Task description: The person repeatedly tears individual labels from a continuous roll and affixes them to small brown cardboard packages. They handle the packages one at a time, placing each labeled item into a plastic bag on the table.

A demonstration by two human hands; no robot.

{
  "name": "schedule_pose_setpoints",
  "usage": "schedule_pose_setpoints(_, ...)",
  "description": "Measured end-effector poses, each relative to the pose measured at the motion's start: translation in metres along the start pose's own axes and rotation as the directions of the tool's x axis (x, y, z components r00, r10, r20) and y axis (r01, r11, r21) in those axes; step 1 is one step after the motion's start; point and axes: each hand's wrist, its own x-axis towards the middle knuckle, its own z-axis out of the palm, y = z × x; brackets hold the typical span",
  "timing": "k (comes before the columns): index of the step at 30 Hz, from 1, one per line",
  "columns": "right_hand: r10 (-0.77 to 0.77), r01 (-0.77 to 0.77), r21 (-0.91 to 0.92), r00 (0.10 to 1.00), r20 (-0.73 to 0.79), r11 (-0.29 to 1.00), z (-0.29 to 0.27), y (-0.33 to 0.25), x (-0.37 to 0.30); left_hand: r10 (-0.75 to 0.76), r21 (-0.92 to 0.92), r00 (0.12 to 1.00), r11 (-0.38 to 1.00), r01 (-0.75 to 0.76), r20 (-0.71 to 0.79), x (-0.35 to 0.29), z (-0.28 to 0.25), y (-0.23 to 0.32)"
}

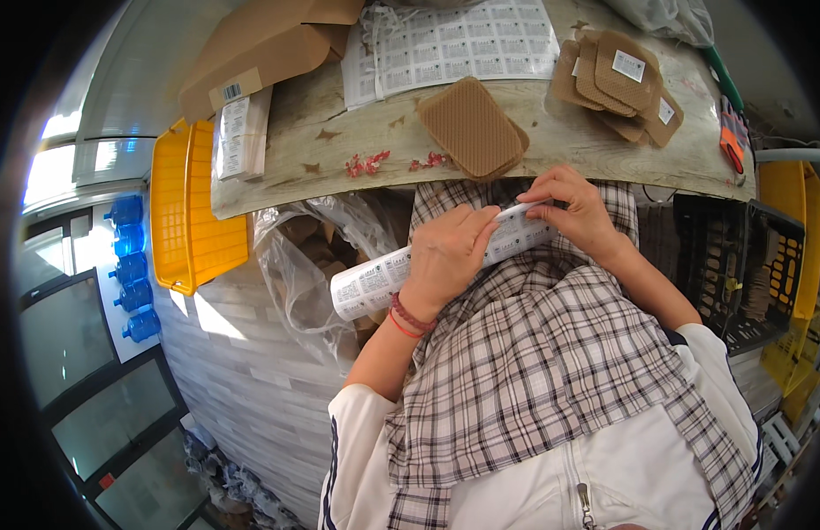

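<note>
My left hand (451, 250) is closed around a curled white sheet of printed labels (375, 284) above my lap. At the sheet's right end my right hand (571, 209) pinches its upper edge between thumb and fingers. Just beyond, at the table's near edge, lies a small stack of brown ribbed rectangular pads (474, 128) with rounded corners. Farther right is a looser pile of similar brown pads (618, 79), some bearing a white label. Flat label sheets (463, 44) lie at the back of the table.
A cardboard box (264, 44) and a packet of white slips (242, 132) sit at the table's left. Orange-handled cutters (733, 137) lie at its right edge. A yellow basket (193, 203) stands left, a clear bag (295, 256) below, a black crate (737, 265) right.
</note>
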Motion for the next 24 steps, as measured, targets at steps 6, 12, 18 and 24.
schedule_pose_setpoints(6,-0.287,0.259,-0.223,0.952,-0.104,0.94,0.01,0.001,-0.004,-0.089,-0.125,0.994,0.987,0.096,0.055,-0.001,0.001,-0.005)
schedule_pose_setpoints(12,-0.352,0.313,-0.298,0.932,-0.088,0.902,0.012,0.001,-0.007,-0.147,-0.189,0.984,0.968,0.164,0.1,-0.003,0.002,-0.009)
schedule_pose_setpoints(18,-0.378,0.356,-0.33,0.926,-0.003,0.874,0.01,0.003,-0.009,-0.197,-0.198,0.969,0.954,0.224,0.149,-0.004,0.004,-0.014)
schedule_pose_setpoints(24,-0.218,0.206,-0.112,0.97,-0.104,0.972,0.009,0.001,-0.012,-0.266,-0.284,0.946,0.907,0.311,0.186,-0.007,0.006,-0.023)
